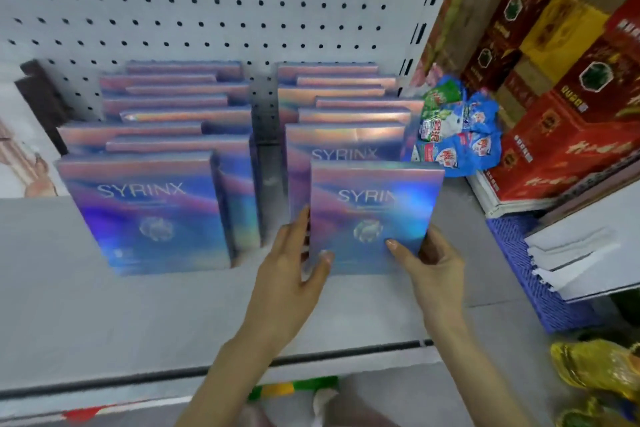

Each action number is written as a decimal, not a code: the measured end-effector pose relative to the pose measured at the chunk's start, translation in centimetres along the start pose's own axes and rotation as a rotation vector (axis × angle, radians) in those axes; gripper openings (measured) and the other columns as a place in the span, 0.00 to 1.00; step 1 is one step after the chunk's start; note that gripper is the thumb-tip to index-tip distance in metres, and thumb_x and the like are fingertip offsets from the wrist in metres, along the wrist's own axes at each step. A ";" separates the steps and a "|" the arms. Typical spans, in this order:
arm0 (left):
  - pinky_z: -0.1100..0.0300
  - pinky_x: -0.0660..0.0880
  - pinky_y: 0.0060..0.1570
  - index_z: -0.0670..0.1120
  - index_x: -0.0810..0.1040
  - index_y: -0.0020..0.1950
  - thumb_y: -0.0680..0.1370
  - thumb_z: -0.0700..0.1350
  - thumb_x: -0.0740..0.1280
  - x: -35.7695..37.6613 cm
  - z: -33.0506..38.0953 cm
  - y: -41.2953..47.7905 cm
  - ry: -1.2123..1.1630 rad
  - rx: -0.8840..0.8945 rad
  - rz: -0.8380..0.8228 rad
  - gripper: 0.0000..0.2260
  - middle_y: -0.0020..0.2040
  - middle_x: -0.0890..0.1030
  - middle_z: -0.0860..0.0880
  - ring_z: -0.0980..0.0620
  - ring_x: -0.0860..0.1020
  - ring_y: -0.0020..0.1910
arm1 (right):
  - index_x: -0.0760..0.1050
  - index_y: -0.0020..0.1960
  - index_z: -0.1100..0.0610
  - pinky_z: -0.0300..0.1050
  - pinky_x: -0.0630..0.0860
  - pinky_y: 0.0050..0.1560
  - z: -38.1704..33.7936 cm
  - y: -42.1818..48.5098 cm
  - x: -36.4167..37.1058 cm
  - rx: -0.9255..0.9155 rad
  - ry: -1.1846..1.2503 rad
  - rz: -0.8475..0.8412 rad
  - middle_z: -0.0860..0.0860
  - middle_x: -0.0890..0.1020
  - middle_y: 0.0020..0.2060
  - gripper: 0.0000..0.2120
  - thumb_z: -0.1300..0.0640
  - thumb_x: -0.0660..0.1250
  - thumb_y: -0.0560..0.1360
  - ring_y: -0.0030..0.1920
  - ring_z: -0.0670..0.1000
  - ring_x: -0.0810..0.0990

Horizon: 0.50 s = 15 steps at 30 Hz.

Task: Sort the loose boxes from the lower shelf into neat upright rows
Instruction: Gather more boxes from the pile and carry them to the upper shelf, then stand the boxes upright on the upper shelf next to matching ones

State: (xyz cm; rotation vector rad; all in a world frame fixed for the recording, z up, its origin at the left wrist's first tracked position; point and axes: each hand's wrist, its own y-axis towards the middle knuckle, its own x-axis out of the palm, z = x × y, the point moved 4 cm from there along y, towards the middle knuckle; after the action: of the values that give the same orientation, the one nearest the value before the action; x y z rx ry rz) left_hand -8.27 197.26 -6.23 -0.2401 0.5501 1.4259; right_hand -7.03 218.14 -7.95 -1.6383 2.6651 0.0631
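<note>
Evidently your left hand (294, 260) and right hand (431, 265) each pinched a lower edge of the front box (374, 211), upright on the shelf (104, 305), heading the right row (349, 114). Best step was sliding it flush against the box behind (343, 146), edges squared, before letting go.

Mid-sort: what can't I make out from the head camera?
Head view:
- Lower shelf: hidden beneath the upper shelf, cut off at bottom edge.
- Rear boxes: faces covered by boxes in front.
- Small print on the held box: blurred.
- Right hand: fingers behind that box.
</note>
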 end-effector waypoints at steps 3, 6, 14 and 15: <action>0.53 0.77 0.56 0.49 0.61 0.75 0.75 0.55 0.60 1.9 0.4 1.1 0.032 0.032 0.098 0.29 0.64 0.68 0.51 0.53 0.75 0.60 | 0.78 0.48 0.50 0.36 0.78 0.44 -0.2 3.1 -0.5 -0.051 -0.076 -0.021 0.39 0.85 0.38 0.19 0.70 0.75 0.67 0.39 0.38 0.80; 0.52 0.76 0.57 0.47 0.58 0.76 0.75 0.53 0.59 2.8 0.7 1.0 0.132 0.022 0.143 0.30 0.68 0.65 0.47 0.49 0.72 0.65 | 0.78 0.50 0.48 0.42 0.78 0.47 -1.0 5.0 -0.3 -0.081 -0.127 -0.036 0.47 0.84 0.44 0.17 0.61 0.77 0.66 0.42 0.44 0.81; 0.59 0.77 0.48 0.52 0.57 0.77 0.76 0.46 0.61 2.1 2.3 1.3 0.433 0.141 0.114 0.30 0.71 0.64 0.43 0.51 0.69 0.64 | 0.71 0.52 0.49 0.53 0.78 0.47 0.5 5.1 0.0 -0.064 -0.385 -0.112 0.51 0.81 0.47 0.18 0.44 0.72 0.67 0.45 0.52 0.80; 0.57 0.77 0.48 0.52 0.56 0.77 0.75 0.45 0.63 2.1 2.2 1.4 0.447 0.132 0.095 0.31 0.71 0.63 0.43 0.50 0.69 0.65 | 0.71 0.52 0.51 0.52 0.76 0.46 0.7 4.8 0.0 -0.069 -0.431 -0.122 0.52 0.80 0.46 0.20 0.42 0.70 0.68 0.45 0.54 0.78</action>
State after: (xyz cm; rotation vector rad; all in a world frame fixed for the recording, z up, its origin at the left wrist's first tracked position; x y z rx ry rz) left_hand -9.10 200.38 -5.17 -0.4363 1.0285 1.4261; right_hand -11.28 220.34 -8.57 -1.5831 2.2611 0.4555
